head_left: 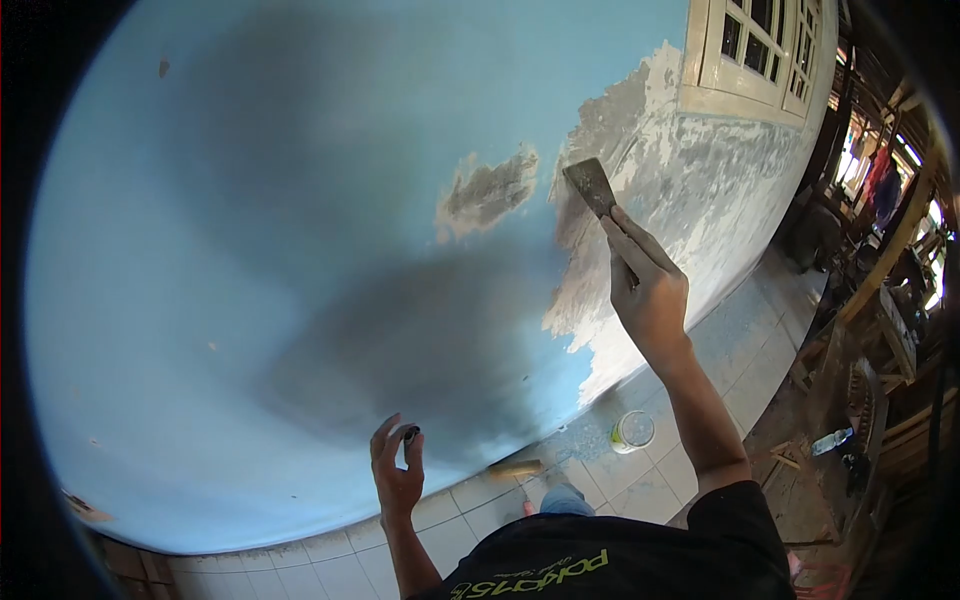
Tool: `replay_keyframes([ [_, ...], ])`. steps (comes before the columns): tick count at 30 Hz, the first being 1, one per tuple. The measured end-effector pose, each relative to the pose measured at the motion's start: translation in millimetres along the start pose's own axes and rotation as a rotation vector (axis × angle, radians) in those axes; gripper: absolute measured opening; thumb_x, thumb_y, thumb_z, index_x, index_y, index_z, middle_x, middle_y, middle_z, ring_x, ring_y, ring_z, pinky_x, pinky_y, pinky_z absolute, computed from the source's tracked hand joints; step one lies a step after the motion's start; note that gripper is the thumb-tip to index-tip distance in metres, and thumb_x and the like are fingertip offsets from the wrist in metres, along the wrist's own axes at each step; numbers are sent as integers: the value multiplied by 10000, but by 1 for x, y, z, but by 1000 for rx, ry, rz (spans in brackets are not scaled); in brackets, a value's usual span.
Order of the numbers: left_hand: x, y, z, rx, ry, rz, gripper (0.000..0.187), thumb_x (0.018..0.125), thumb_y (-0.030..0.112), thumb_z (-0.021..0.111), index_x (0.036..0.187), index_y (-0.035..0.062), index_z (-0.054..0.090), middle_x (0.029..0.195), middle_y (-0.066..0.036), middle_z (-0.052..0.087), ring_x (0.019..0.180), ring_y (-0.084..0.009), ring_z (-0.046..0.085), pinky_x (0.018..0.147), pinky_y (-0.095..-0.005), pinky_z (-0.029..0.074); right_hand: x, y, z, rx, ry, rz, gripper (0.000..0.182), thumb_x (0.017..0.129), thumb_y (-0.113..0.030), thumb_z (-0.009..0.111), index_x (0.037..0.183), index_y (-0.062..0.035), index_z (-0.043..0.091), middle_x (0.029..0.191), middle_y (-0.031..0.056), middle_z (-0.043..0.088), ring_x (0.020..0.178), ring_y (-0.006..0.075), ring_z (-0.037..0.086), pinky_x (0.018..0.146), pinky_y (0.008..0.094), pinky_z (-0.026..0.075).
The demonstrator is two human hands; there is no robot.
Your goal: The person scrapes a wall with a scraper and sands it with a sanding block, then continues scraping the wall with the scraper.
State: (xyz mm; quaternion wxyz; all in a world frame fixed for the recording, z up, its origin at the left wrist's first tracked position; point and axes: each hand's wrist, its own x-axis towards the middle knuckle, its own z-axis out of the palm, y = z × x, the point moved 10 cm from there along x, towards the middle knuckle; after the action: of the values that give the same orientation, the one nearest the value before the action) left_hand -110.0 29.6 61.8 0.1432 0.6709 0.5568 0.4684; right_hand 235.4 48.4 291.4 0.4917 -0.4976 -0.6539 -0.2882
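Observation:
My right hand [650, 290] is raised and closed round the handle of a scraper [590, 186]. Its broad, flat blade lies over the left edge of the bare grey and white patch [640, 150] on the wall, where blue paint has come off. Lower down on the left, my left hand [397, 475] is held in front of the blue wall [180, 330] with fingers curled. A small dark round object [411, 433] shows between its thumb and fingers; its kind is too small to make out. A smaller grey patch [490, 195] lies left of the blade.
On the tiled floor [440, 512] by the wall's foot stands a white tub [632, 432], with a brush-like piece [516, 468] nearby. A cream window frame [740, 60] sits at upper right. Timber, clutter and a plastic bottle [832, 441] lie to the right.

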Motion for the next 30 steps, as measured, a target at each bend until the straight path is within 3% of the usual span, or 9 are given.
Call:
replay_keyframes([
  [2, -4, -15, -4, -39, 54, -41, 151, 907, 90, 653, 1008, -22, 670, 1267, -136, 554, 858, -208, 647, 734, -356, 514, 10, -2, -4, 11, 31, 18, 325, 829, 34, 606, 1126, -64, 695, 1199, 92, 673, 958, 256, 703, 736, 319, 580],
  [3, -2, -14, -4, -94, 18, -163, 143, 897, 99, 667, 1005, 9, 692, 1355, -143, 492, 1099, -297, 597, 880, -408, 515, 20, -5, -7, -4, 55, 5, 314, 833, 29, 608, 1121, -59, 696, 1197, 93, 675, 954, 252, 704, 729, 320, 579],
  [7, 6, -6, -16, 47, 90, -20, 145, 902, 113, 665, 1002, 13, 696, 1363, -148, 481, 1127, -296, 573, 933, -432, 484, 7, -9, -6, -24, 15, 11, 313, 837, 23, 610, 1126, -62, 695, 1193, 92, 677, 949, 251, 705, 730, 321, 579],
  [9, 8, -23, -17, -120, 98, -173, 155, 905, 129, 667, 1005, 16, 701, 1355, -147, 474, 1188, -311, 528, 1000, -459, 433, -2, -8, 0, -5, -15, 5, 312, 841, 15, 612, 1130, -66, 694, 1193, 91, 677, 949, 251, 706, 732, 322, 581],
  [10, 9, -27, -16, -124, 96, -179, 155, 905, 129, 667, 1005, 16, 701, 1355, -147, 474, 1188, -311, 528, 1000, -459, 433, 2, -9, 0, -7, -21, 3, 312, 841, 15, 612, 1130, -66, 694, 1193, 91, 677, 949, 251, 706, 732, 322, 581],
  [12, 14, -11, -21, 72, 154, 38, 154, 915, 114, 653, 994, -15, 681, 1305, -146, 475, 1133, -277, 534, 851, -396, 478, 13, -10, -6, 12, -24, 31, 312, 838, 18, 620, 1130, -64, 697, 1191, 99, 677, 962, 252, 705, 741, 317, 585],
  [19, 23, -8, -21, 92, 119, -41, 160, 893, 126, 683, 1002, 8, 690, 1282, -123, 455, 1216, -293, 451, 971, -422, 409, 5, -10, 0, 20, -6, 6, 314, 834, 34, 626, 1125, -59, 701, 1196, 111, 675, 973, 257, 704, 759, 317, 587],
  [30, 22, -13, -19, 42, 105, -35, 149, 891, 132, 685, 984, 16, 686, 1257, -121, 465, 1195, -293, 455, 969, -433, 403, 23, -14, -9, 54, 20, 45, 296, 848, 36, 613, 1116, -51, 705, 1191, 133, 674, 987, 270, 699, 778, 330, 583],
])
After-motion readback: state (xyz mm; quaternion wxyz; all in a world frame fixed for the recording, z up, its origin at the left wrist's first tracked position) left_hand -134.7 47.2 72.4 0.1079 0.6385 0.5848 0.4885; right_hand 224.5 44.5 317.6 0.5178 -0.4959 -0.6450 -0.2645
